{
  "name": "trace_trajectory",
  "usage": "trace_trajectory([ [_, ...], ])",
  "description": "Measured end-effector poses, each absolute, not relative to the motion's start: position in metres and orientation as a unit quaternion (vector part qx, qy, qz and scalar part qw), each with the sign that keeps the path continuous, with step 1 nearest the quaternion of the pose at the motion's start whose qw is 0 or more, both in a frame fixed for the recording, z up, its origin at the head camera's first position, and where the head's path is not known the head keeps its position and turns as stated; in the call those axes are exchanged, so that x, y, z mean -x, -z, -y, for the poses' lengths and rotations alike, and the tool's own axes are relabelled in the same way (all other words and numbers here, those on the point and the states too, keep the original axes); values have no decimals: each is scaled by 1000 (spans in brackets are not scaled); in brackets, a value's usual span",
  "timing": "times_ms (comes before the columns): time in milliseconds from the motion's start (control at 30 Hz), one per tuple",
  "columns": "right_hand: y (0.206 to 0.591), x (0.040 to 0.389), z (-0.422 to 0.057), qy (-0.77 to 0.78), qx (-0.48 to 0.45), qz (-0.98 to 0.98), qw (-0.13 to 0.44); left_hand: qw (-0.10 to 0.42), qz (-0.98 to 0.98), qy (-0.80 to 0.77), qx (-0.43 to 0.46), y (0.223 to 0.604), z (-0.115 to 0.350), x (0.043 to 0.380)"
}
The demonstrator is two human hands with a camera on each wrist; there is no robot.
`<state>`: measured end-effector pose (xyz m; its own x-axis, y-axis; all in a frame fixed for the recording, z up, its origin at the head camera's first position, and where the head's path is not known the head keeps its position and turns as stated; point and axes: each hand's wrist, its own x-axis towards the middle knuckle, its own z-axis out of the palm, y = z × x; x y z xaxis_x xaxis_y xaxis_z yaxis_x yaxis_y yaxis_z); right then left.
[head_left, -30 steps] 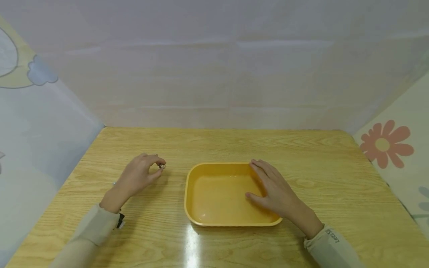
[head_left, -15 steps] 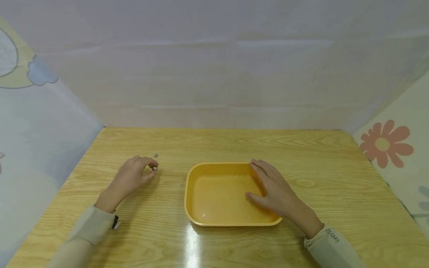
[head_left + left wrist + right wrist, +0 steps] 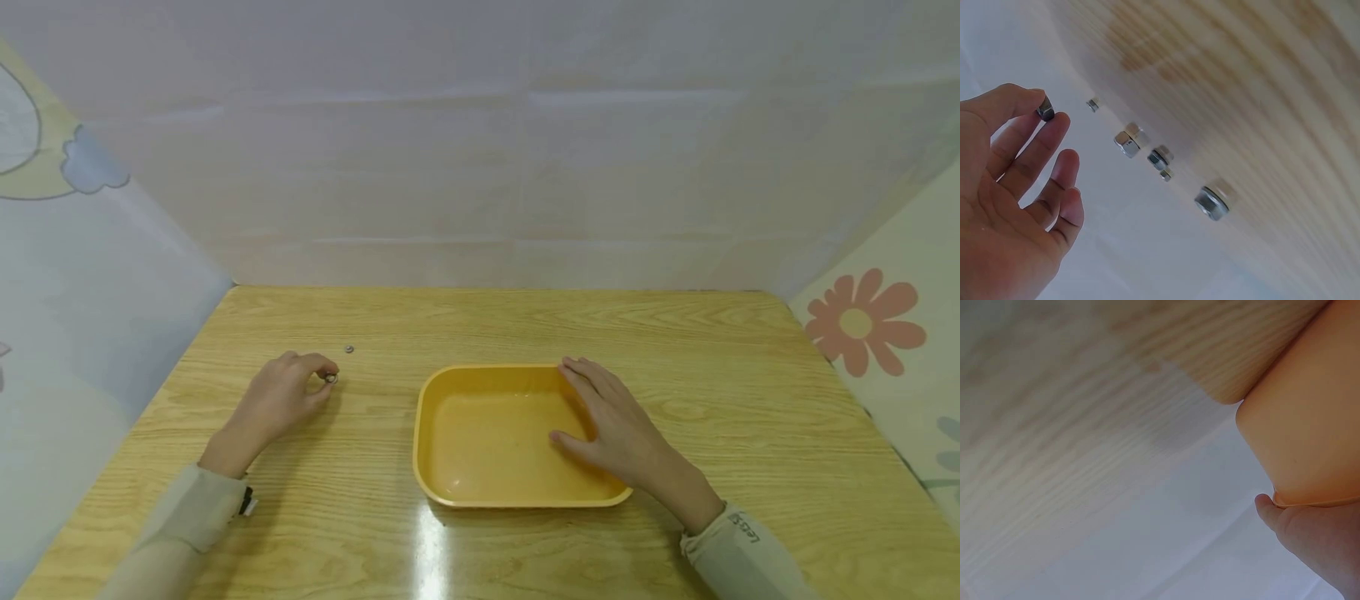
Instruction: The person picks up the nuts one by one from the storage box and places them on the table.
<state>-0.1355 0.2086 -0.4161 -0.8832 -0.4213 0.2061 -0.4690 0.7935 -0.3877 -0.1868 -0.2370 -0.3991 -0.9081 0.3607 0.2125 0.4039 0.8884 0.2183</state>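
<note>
In the head view my left hand point(image 3: 277, 396) is over the left part of the table, left of the yellow tray point(image 3: 487, 498). Its thumb and index finger pinch a small metal nut point(image 3: 1046, 111), clearly seen in the left wrist view; the other fingers are loosely bent. Beyond it on the table lies another small nut point(image 3: 348, 349). Several metal nuts of different sizes, among them a large one point(image 3: 1212, 203), sit on the wood in the left wrist view. My right hand point(image 3: 618, 429) rests over the tray's right rim, fingers extended, thumb over the inside.
The wooden table point(image 3: 712, 358) meets a pale cloth backdrop point(image 3: 480, 192) at the back. Printed cloth hangs on both sides, with a red flower point(image 3: 855, 321) on the right. My left forearm and hand block part of the table in the head view.
My left hand has moved left and slightly nearer with the pinched nut, uncovering the small nut on the table beyond it. The right hand and the tray have stayed in place.
</note>
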Motion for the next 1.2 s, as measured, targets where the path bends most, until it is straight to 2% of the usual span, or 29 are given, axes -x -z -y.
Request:
trace_trajectory([
  [567,418,136,-209,-220,-236,945,57,83,973,94,192,401,249,187],
  [1200,418,136,-209,-221,-237,944,59,27,980,96,174,403,255,189],
])
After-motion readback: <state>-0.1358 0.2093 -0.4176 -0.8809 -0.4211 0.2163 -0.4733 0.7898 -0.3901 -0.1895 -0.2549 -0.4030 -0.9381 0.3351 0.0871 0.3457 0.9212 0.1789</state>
